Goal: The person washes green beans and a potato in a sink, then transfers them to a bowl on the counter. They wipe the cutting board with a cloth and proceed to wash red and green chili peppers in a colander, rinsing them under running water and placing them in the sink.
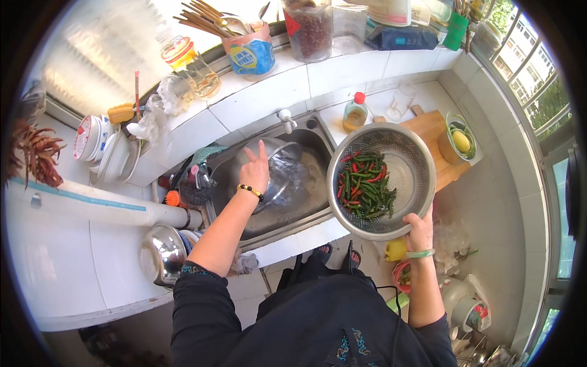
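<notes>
My right hand point(419, 231) grips the near right rim of a perforated metal colander point(406, 183), tilted beside the sink's right end. Green and red chili peppers point(367, 186) lie heaped in its left half. My left hand point(255, 172) is over the left part of the steel sink point(316, 208), fingers spread, at the edge of a shiny metal basin point(286, 176) in the sink. Whether the fingers touch the basin I cannot tell. The basin's contents are blurred, with bright reflections like water. A white tap point(287, 120) stands behind the basin.
Right of the sink, a wooden cutting board point(442, 160) bears a container point(455, 149) with a yellow item. Behind the colander stands a red-capped bottle point(355, 113). Left are stacked bowls point(91, 137), a bottle brush or similar orange item point(172, 198) and a metal bowl point(160, 254).
</notes>
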The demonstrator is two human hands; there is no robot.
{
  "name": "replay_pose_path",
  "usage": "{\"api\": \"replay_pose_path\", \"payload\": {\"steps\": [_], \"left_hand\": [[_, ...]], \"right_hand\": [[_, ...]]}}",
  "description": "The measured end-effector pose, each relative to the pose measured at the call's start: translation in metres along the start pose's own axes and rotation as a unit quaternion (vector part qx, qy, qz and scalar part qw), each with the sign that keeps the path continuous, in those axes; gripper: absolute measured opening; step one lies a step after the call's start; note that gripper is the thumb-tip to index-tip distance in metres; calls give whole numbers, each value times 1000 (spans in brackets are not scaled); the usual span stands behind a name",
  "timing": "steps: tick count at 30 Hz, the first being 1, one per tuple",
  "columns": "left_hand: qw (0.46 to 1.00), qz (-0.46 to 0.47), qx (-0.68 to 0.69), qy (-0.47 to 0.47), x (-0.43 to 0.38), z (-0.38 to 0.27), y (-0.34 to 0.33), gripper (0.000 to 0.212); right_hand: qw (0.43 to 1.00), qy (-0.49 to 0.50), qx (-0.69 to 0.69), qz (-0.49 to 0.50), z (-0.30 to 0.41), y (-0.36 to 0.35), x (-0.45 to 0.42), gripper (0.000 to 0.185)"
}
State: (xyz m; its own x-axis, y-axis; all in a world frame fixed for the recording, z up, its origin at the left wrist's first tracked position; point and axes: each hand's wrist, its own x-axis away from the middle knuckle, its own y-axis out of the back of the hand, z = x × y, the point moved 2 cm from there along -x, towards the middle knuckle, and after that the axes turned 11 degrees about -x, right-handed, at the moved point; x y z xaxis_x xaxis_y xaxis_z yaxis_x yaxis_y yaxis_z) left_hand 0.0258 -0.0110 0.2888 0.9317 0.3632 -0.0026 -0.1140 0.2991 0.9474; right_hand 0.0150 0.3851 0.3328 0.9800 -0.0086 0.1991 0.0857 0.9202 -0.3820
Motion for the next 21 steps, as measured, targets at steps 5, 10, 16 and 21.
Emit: {"api": "replay_pose_path", "payload": {"steps": [5,10,16,21], "left_hand": [[993,-67,-91,17,-6,-3,-17,59],[998,-48,-10,40,-12,-4,2,48],[997,-29,0,67,-12,-2,-30,50],[956,77,232,161,-7,18,-58,48]], "right_hand": [[1000,4,-3,19,5,5,2,75],[1000,4,-2,18,9,17,1,75],[1000,23,-3,14,10,14,2,75],[1000,15,5,9,-7,21,-7,73]]}}
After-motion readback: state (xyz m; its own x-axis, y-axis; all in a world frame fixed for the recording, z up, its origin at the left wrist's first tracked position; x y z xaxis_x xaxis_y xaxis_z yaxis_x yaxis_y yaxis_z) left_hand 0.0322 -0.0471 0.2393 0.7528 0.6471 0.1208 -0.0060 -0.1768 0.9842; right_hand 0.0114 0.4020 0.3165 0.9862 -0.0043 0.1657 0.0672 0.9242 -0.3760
